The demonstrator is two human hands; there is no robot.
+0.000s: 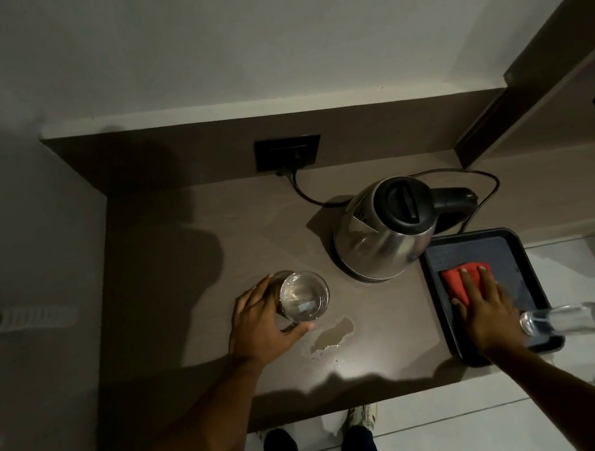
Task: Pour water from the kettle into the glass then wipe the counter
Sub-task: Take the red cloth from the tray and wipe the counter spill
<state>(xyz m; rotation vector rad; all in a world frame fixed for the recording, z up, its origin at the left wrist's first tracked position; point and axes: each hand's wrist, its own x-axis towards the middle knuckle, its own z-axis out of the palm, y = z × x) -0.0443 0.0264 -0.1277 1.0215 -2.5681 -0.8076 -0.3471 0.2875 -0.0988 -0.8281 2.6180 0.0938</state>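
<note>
Steadying the glass (304,296) in a curled left hand (260,322), right hand (488,306) flat on red cloth (459,278): gather it firmly, then wipe puddle (334,333) inward.

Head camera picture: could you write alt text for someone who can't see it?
Seen from above, a person's left hand grips a glass of water while the right hand presses a red cloth on a dark tray. A steel kettle stands between them; a small puddle lies on the brown counter.

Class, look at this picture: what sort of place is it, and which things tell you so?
Probably a hotel-room tea counter: a plugged-in kettle, a glass and a serving tray on a narrow counter.
</note>
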